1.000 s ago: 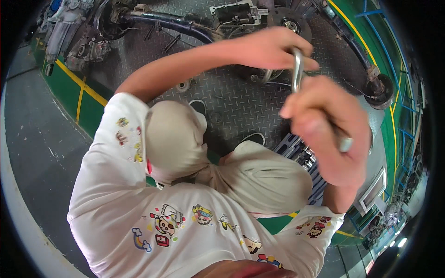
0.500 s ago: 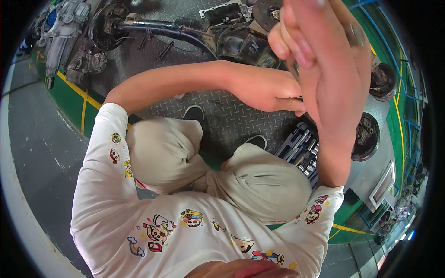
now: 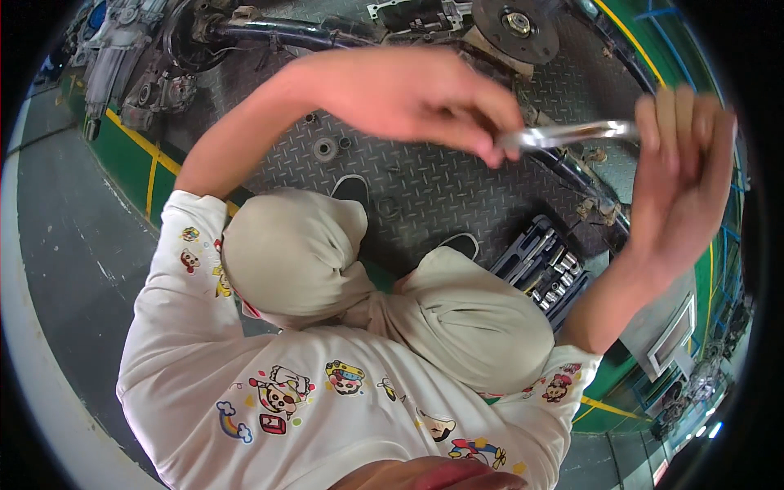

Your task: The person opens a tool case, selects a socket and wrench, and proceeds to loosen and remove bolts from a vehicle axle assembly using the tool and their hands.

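Observation:
Between my two hands is a shiny, curved metal piece (image 3: 580, 134), blurred and seen nearly edge-on, so its exact kind cannot be made out. My left hand (image 3: 425, 94) pinches its left end between thumb and fingers. My right hand (image 3: 684, 163) has its fingers bent over the right end, which they partly hide. Both hands are raised above the patterned metal floor plate (image 3: 433, 192). A tool case (image 3: 543, 265) with several sockets lies beyond my right knee, below the right forearm.
A long dark axle (image 3: 278, 33) runs across the far side. A round hub (image 3: 516, 24) stands at the far middle, and a grey gearbox (image 3: 114, 57) at the far left. A small toothed gear (image 3: 325, 149) lies on the plate near my left shoe (image 3: 351, 189).
My right hand has moved right and away from the lens. My left hand has moved farther out and left. The metal piece, mostly hidden before, now shows between them.

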Available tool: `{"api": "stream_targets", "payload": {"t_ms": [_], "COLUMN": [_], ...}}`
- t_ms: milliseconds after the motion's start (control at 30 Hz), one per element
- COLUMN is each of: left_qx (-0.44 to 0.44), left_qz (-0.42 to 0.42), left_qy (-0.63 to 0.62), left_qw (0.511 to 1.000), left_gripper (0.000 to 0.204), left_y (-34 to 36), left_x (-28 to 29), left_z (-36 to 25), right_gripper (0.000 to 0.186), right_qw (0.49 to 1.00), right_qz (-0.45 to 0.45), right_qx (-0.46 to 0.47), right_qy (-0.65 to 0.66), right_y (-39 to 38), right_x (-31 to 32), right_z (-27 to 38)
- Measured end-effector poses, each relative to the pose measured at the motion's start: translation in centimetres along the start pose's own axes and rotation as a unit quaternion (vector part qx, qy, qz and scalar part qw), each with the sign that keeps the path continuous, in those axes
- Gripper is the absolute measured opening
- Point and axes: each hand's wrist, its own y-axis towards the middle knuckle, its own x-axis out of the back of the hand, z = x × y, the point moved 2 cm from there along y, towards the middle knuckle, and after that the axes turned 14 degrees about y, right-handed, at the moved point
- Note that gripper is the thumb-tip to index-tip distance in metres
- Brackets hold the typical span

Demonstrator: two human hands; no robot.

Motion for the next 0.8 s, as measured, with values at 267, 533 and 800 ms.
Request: {"api": "stream_targets", "payload": {"t_ms": [267, 533, 800], "left_qx": [-0.067, 0.015, 0.069], "left_qz": [-0.21, 0.032, -0.137], "left_qy": [0.143, -0.041, 0.096], "left_qw": [0.965, 0.999, 0.984], "left_gripper": [0.025, 0.022, 0.021], "left_y": [4.7, 1.9, 4.5], "left_x": [-1.1, -2.5, 2.9], "left_z": [4.6, 0.4, 3.1], "right_gripper": [0.03, 0.029, 0.02], "right_qw": [0.971, 0.988, 0.989], "right_qz": [0.222, -0.005, 0.087], "right_qx": [-0.078, -0.136, -0.108], "right_qy": [-0.051, 0.073, 0.048], "right_y": [0.7, 3.4, 1.0], "right_x": [-7.3, 2.5, -2.3], "right_z": [-5.6, 1.0, -2.9]}}
